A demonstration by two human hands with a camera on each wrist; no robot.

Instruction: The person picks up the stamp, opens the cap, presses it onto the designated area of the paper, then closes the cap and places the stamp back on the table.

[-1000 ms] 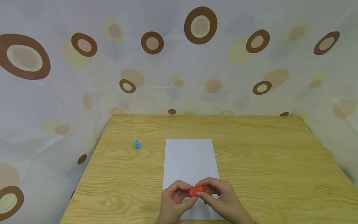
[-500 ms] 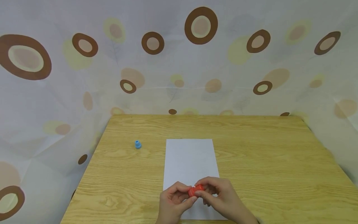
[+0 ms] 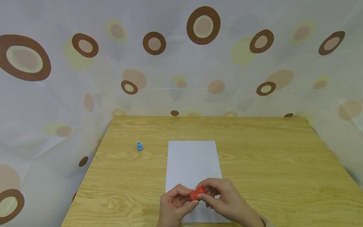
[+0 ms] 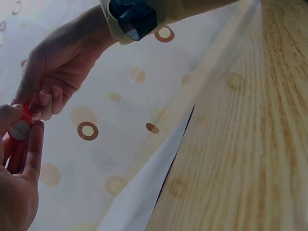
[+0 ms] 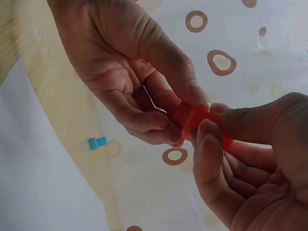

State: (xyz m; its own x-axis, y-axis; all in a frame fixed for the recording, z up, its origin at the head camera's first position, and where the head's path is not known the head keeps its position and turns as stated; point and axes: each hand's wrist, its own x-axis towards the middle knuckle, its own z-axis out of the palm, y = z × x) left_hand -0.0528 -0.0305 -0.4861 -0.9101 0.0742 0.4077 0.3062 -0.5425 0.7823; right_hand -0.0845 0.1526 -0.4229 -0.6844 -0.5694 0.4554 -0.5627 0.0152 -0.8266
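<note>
A small red toy stamp (image 3: pixel 197 193) is held between both hands above the white sheet of paper (image 3: pixel 193 164). My left hand (image 3: pixel 174 203) pinches its wider left end between thumb and fingers. On the other end, my right hand (image 3: pixel 222 198) pinches with thumb and index finger. The left wrist view shows a round grey face with a dark curled mark on the red stamp (image 4: pixel 20 130). In the right wrist view the fingertips of both hands nearly meet around the red stamp (image 5: pixel 195 120), covering much of it.
A small blue stepped piece, shaped like a stamp (image 3: pixel 139 146), stands on the wooden table (image 3: pixel 269 157) left of the paper. Behind and at the sides hangs a pale cloth (image 3: pixel 175 63) printed with brown and yellow ovals.
Both hands have shifted slightly left with the red stamp, and the right hand has risen a little. Both keep their pinch. The blue piece and the paper stay put.
</note>
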